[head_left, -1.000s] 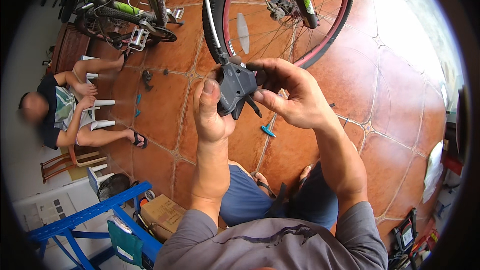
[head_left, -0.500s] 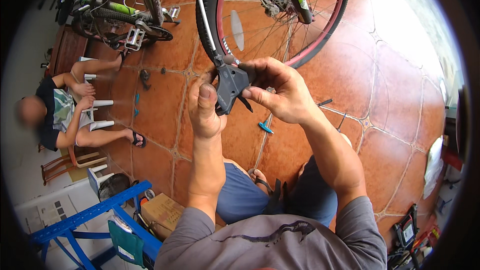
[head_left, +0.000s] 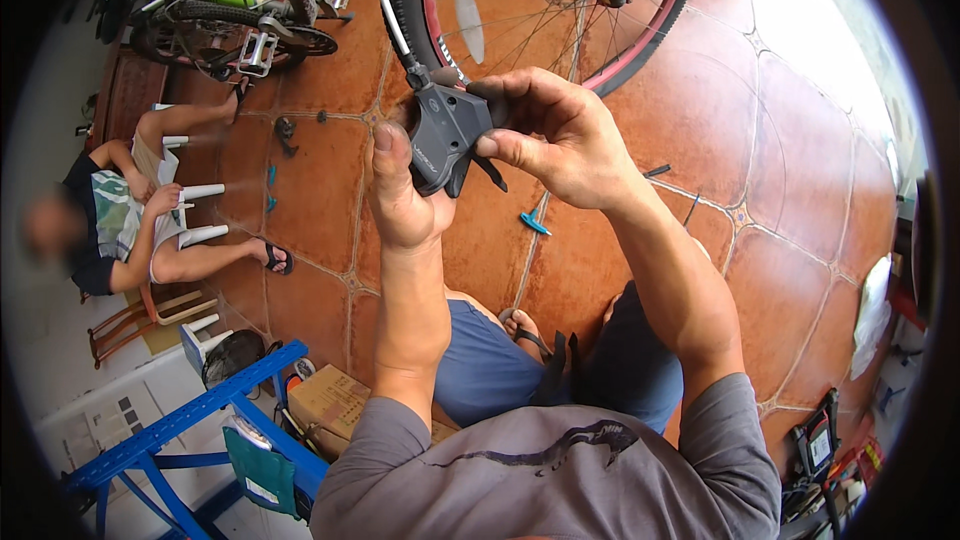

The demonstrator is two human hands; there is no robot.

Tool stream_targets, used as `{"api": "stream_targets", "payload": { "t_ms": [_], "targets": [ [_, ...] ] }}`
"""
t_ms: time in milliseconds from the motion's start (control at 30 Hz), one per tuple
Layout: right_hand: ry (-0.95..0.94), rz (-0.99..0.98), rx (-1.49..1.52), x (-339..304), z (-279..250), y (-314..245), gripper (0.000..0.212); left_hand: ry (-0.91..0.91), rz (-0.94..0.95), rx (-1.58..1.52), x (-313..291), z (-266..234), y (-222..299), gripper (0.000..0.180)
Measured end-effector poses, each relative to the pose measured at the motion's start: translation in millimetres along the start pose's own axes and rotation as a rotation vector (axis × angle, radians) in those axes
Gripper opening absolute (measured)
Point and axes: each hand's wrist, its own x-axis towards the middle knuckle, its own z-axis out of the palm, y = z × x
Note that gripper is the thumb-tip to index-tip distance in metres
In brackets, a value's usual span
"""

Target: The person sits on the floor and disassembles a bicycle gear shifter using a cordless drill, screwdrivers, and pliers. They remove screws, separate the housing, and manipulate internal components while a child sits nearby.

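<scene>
A dark grey bicycle gear shifter [head_left: 447,133] is held up between my two hands, with a pale cable housing [head_left: 391,8] running up from its top end. My left hand [head_left: 408,190] grips its left side, thumb upright along the edge and fingers hidden behind. From the right, my right hand [head_left: 562,135] pinches the body between thumb and bent fingers; the fingertips are partly out of sight. Small black levers [head_left: 487,172] stick out at the lower right of the shifter. Just beyond my hands stands a bicycle wheel [head_left: 655,48] with a red rim and black tyre.
On the tiled floor lie a blue-handled T-shaped tool [head_left: 535,223] and other small tools. Another bicycle [head_left: 255,25] stands at the far left. A person [head_left: 130,200] sits on a white stool at left. A blue metal frame [head_left: 190,415] and a cardboard box [head_left: 328,405] are at lower left.
Both hands and the shifter have moved slightly up in the picture, and the shifter's face has turned a little more into view. The grip stays on it.
</scene>
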Motion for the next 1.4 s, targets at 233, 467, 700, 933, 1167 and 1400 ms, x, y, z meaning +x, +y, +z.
{"api": "stream_targets", "payload": {
  "t_ms": [233,467,700,933,1167,1400],
  "targets": [
    [-0.01,0.002,-0.022,-1,-1,-3,0.041,-0.006,0.0,0.005,0,0,0,0.08],
    [-0.043,0.004,0.056,0,1,1,0.041,0.002,0.055,0.082,1,-1,2,0.081],
    [0.003,-0.02,0.04,3,2,10,0.038,0.092,0.126,0.279,1,1,-1,0.084],
    [0.028,-0.015,-0.063,4,5,12,0.04,0.137,0.145,0.402,-1,7,0,0.079],
    [-0.089,-0.166,-0.166,1,5,11,0.06,0.097,0.296,0.58,2,5,0,0.056],
    [-0.081,-0.139,-0.058,-1,8,4,0.063,-0.003,0.115,0.331,2,-4,17,0.031]
  ]
}}
